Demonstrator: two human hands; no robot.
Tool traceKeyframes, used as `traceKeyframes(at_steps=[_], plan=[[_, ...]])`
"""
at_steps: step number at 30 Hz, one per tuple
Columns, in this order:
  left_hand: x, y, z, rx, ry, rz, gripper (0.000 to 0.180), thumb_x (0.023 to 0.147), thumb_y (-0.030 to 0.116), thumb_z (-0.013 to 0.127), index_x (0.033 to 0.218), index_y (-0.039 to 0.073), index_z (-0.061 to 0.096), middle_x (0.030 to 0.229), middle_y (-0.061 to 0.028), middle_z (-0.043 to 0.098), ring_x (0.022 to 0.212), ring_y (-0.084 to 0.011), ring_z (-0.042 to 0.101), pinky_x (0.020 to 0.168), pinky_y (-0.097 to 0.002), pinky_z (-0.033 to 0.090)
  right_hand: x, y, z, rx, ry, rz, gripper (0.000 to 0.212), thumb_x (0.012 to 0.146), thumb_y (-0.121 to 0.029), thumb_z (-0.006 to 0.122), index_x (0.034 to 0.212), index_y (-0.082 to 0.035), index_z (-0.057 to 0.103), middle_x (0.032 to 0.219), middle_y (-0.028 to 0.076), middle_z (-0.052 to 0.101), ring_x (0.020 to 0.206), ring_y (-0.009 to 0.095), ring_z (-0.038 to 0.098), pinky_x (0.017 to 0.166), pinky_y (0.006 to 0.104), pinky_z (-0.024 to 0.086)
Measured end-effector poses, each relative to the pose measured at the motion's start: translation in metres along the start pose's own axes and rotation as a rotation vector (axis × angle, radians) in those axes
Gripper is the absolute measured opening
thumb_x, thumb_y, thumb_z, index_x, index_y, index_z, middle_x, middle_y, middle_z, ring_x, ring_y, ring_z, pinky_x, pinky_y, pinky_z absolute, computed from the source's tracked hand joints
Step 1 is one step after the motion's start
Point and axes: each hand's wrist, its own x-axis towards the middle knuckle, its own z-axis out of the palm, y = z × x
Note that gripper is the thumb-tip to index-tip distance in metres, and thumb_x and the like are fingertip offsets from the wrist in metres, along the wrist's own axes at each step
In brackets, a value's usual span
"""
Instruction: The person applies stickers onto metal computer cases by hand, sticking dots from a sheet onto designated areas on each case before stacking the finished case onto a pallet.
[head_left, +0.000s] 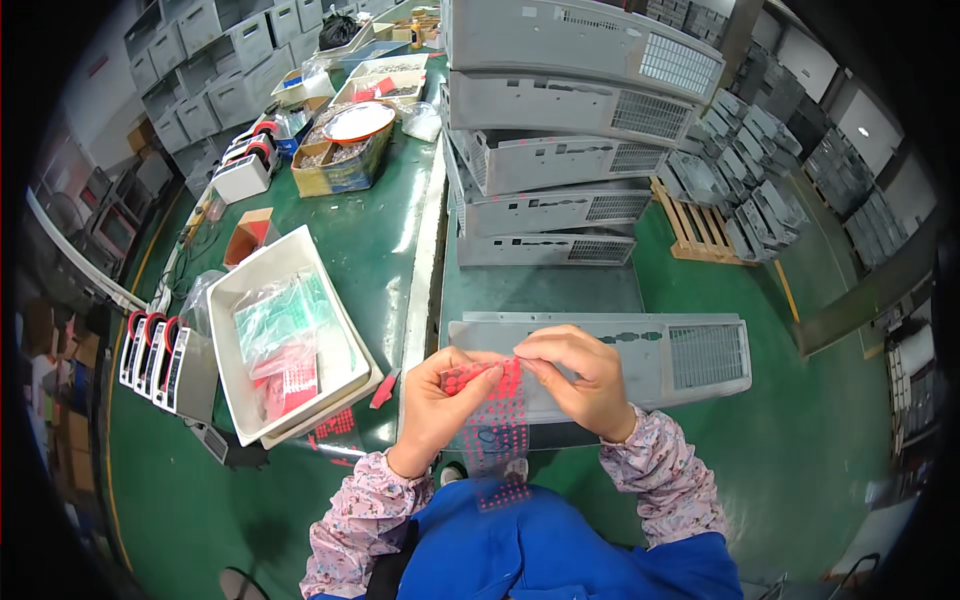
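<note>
A clear plastic sheet covered with rows of small red dots, like a dot sticker sheet (495, 430), hangs in front of my blue apron. My left hand (435, 408) pinches it near the top between thumb and fingers. My right hand (580, 380) is closed in a pinch at the sheet's upper right edge; whether a single dot is between those fingertips is too small to tell. Just beyond and partly behind my hands lies a grey panel (640, 385) with slots and a vent grille at its right end.
Similar grey panels (560, 160) are stacked ahead. On the green table to the left, a white bin (225, 330) holds bagged green and red sheets. Dispenser-like devices with red rings (165, 365) stand beyond it. A box of small parts (345, 165) sits farther back. A wooden pallet (700, 225) lies at right.
</note>
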Motion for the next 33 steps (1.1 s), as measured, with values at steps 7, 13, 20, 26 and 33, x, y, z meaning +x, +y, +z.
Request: traceKeyframes(at_steps=[7, 13, 20, 26, 33], plan=[[0.005, -0.004, 0.004, 0.009, 0.031, 0.051, 0.014, 0.075, -0.004, 0.061, 0.065, 0.0, 0.051, 0.083, -0.0122, 0.063, 0.07, -0.0076, 0.056, 0.062, -0.0209, 0.046, 0.002, 0.004, -0.003, -0.274, 0.026, -0.257, 0.021, 0.068, 0.006, 0.061, 0.088, -0.002, 0.061, 0.082, 0.01, 0.06, 0.072, 0.022, 0.059, 0.062, 0.029, 0.046], [0.007, -0.005, 0.005, 0.058, 0.022, 0.089, 0.017, 0.074, -0.005, 0.061, 0.063, 0.001, 0.049, 0.081, -0.0121, 0.063, 0.067, -0.0075, 0.056, 0.059, -0.0202, 0.046, 0.006, 0.009, -0.007, -0.059, -0.022, -0.093, 0.019, 0.068, 0.003, 0.062, 0.086, -0.003, 0.059, 0.08, 0.009, 0.059, 0.068, 0.023, 0.056, 0.057, 0.0304, 0.045], [0.01, -0.004, 0.009, 0.083, 0.016, 0.107, 0.021, 0.073, -0.005, 0.062, 0.061, 0.002, 0.047, 0.078, -0.0142, 0.063, 0.062, -0.0098, 0.056, 0.053, -0.0207, 0.044, 0.008, 0.011, -0.01, -0.083, -0.051, -0.121, 0.016, 0.068, 0.003, 0.062, 0.082, -0.003, 0.057, 0.078, 0.009, 0.059, 0.066, 0.023, 0.056, 0.058, 0.0298, 0.044], [0.009, -0.005, 0.006, 0.145, 0.015, 0.086, 0.021, 0.073, -0.004, 0.062, 0.061, 0.002, 0.047, 0.078, -0.0143, 0.063, 0.063, -0.0091, 0.056, 0.053, -0.0202, 0.044, 0.005, 0.012, -0.008, -0.134, -0.055, -0.129, 0.017, 0.068, 0.004, 0.063, 0.083, -0.003, 0.057, 0.081, 0.009, 0.061, 0.07, 0.022, 0.059, 0.06, 0.0295, 0.045], [0.006, -0.006, 0.005, 0.128, 0.013, 0.138, 0.018, 0.073, -0.004, 0.062, 0.062, 0.0, 0.049, 0.081, -0.0135, 0.063, 0.068, -0.0079, 0.056, 0.058, -0.0204, 0.046, -0.002, 0.012, -0.005, -0.44, -0.047, -0.436, 0.028, 0.064, 0.003, 0.063, 0.09, -0.001, 0.054, 0.086, 0.012, 0.061, 0.071, 0.024, 0.06, 0.058, 0.0315, 0.047]])
